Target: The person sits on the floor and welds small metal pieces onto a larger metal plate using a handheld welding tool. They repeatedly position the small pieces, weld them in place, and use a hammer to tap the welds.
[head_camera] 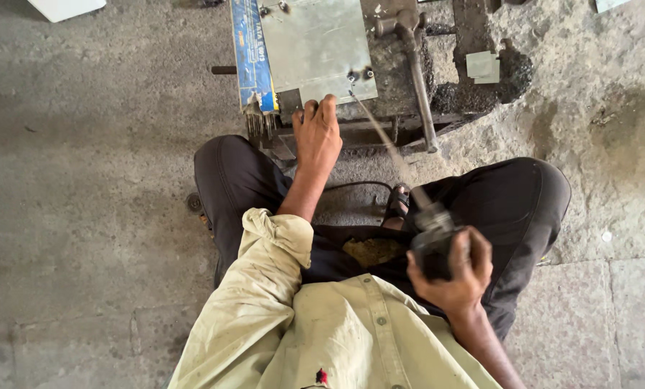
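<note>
Nearest the camera is the person's pale yellow-green shirt (337, 331), with one sleeve rolled up by the elbow. The person sits on the gray stone floor (85, 216) with knees spread wide in dark trousers (510, 202).

The right hand (452, 270) is wrapped tight around the dark handle of a hand drill (430, 234). Its long thin bit (387, 140) is blurry – it slants up and away to a small hole near the lower corner of a flat gray metal plate (315, 47).

The left hand (317, 133) is stretched out in front, fingers curled down over the near edge of that plate, pressing on it. It grips nothing else.

The plate lies on a dirty dark metal stand (380, 133) on the floor, just past the knees. A blue strip (250, 50) runs along the plate's left side. A dark iron bar (420, 79) lies to the right of the plate – thick at the top, thin lower down. A small pale square piece (482, 66) sits farther right on dark grime.
</note>
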